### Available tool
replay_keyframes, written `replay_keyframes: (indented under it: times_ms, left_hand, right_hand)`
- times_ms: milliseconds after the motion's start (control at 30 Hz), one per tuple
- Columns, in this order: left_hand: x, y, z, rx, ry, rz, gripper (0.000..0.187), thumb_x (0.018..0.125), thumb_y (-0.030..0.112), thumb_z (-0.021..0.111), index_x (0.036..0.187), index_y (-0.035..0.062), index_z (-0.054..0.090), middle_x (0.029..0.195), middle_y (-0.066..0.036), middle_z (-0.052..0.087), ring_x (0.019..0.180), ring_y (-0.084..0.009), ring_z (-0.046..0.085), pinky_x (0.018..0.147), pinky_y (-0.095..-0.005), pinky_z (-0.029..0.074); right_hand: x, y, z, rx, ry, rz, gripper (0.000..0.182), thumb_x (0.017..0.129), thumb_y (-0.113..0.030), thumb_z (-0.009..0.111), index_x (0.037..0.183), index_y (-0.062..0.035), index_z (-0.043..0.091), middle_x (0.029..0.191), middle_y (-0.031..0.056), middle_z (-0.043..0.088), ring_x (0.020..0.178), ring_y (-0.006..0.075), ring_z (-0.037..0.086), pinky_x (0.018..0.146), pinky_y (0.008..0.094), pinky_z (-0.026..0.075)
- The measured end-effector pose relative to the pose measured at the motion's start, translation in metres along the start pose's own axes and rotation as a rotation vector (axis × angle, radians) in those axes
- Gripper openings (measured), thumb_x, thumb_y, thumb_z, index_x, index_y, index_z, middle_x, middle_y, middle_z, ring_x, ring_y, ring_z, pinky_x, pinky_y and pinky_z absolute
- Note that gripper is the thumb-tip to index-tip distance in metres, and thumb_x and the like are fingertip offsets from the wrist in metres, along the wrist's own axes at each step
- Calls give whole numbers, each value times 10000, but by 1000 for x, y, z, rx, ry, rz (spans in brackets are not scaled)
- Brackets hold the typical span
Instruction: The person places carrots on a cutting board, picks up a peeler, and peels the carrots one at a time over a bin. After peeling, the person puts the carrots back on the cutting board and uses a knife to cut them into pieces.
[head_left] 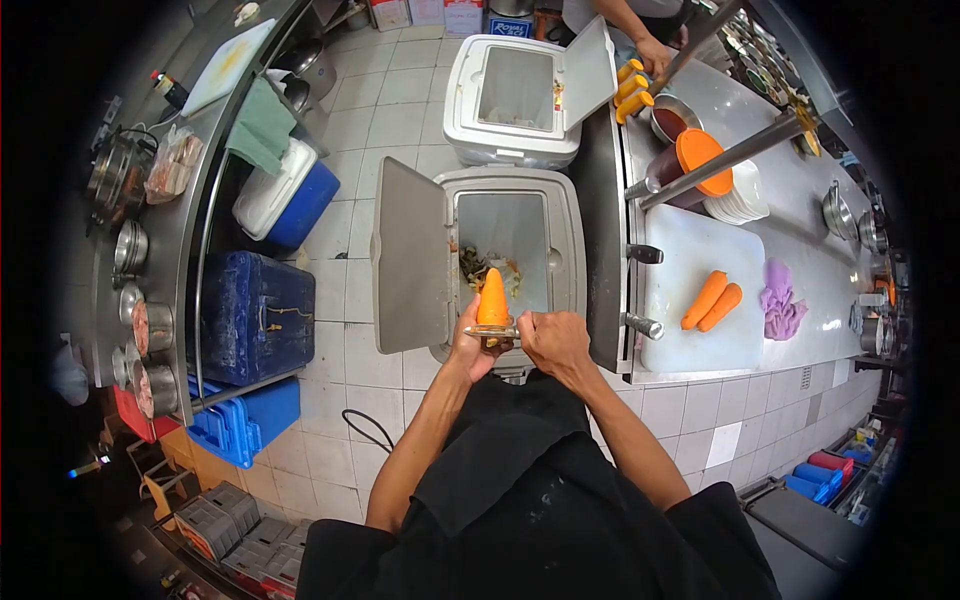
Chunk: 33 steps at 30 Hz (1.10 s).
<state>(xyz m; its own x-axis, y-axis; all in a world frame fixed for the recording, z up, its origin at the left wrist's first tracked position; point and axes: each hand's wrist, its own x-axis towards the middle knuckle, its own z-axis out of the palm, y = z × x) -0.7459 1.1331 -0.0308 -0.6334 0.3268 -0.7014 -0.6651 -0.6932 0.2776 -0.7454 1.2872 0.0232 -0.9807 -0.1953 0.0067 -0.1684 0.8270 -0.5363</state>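
Sketchy bit: my left hand [467, 342] sits right by what looks like a peeler [490, 331], so one skid could nick me. And if my grip slackens, the carrot [493, 299] could drop into the open bin [568, 280]. My left fingers clasp it low, tip poking out beyond them over the bin; my right hand [556, 342] is clenched round the peeler's handle, just beside.

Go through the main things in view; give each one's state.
Left hand, closed around the held carrot
Held carrot, tip free
Right hand, closed on metal tool
Metal tool, across the carrot's wide end
Near bin, open, scraps inside
Far bin, open
Two carrots, side by side on white board
Purple cloth, crumpled
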Motion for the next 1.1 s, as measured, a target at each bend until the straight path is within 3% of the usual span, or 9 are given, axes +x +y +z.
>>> replay_keyframes:
  times_ms: [200, 300, 467, 567, 800, 867, 967, 1033, 1100]
  left_hand:
    - [-6, 13, -14, 77, -119, 16, 509, 985, 533, 371, 1037, 59, 550, 780, -78, 580, 612, -209, 545, 516, -320, 409]
    - [-10, 8, -31, 123, -187, -51, 528, 984, 539, 370, 1057, 49, 551, 780, -84, 570, 586, -204, 542, 511, -307, 410]
    - [-32, 4, -26, 146, -264, -110, 555, 985, 556, 358, 1107, 52, 556, 779, -75, 561, 588, -186, 556, 509, -289, 427]
    - [-37, 5, -21, 126, -112, -48, 561, 986, 564, 350, 1115, 59, 559, 770, -68, 555, 598, -171, 568, 515, -285, 446]
    - [-17, 0, -24, 134, -103, 45, 568, 997, 545, 327, 1216, 66, 542, 769, -56, 551, 592, -176, 577, 482, -290, 449]
    - [-16, -4, -18, 142, -55, 51, 565, 1002, 534, 318, 1234, 67, 534, 767, -56, 550, 579, -179, 571, 467, -291, 443]
    - [-21, -3, -8, 122, -164, 78, 545, 1011, 508, 296, 1229, 64, 526, 766, -62, 548, 551, -186, 555, 449, -295, 435]
    - [-22, -4, -8, 178, -10, 29, 531, 1016, 490, 284, 1230, 68, 526, 754, -62, 540, 531, -185, 539, 440, -284, 427]
    - [-22, 2, -10, 177, -64, 37, 528, 1017, 483, 284, 1229, 68, 532, 750, -62, 540, 530, -184, 538, 436, -276, 420]
  right_hand:
    - [24, 11, 22, 2, -45, -43, 471, 900, -251, 446, 535, 6, 596, 554, 230, 562, 511, 407, 575, 541, 493, 457]
    - [48, 40, 53, -52, -53, 117, 494, 901, -304, 425, 601, 31, 630, 638, 255, 609, 624, 438, 620, 626, 521, 486]
    - [56, 131, 100, -179, -355, 492, 393, 904, -274, 389, 910, -47, 710, 976, 250, 662, 929, 434, 641, 780, 518, 510]
    - [41, 117, 68, -63, -178, 312, 559, 939, -386, 385, 781, 62, 681, 745, 304, 632, 780, 482, 634, 770, 527, 499]
    - [13, 19, 13, 60, -71, 281, 517, 956, -333, 388, 700, 23, 662, 659, 271, 599, 670, 451, 616, 659, 521, 484]
    - [6, 4, 7, 19, -82, 126, 482, 950, -275, 389, 618, -27, 635, 640, 232, 610, 602, 420, 610, 585, 515, 473]
    - [8, 13, 14, -54, -50, 27, 483, 941, -269, 408, 585, -29, 630, 593, 214, 600, 519, 410, 589, 526, 501, 469]
    - [17, 29, 27, -56, -49, 32, 478, 938, -264, 411, 588, -25, 632, 592, 215, 601, 517, 407, 591, 521, 497, 470]
    - [30, 49, 44, -36, 26, -6, 466, 927, -260, 415, 600, -21, 645, 592, 216, 602, 536, 412, 603, 538, 504, 476]
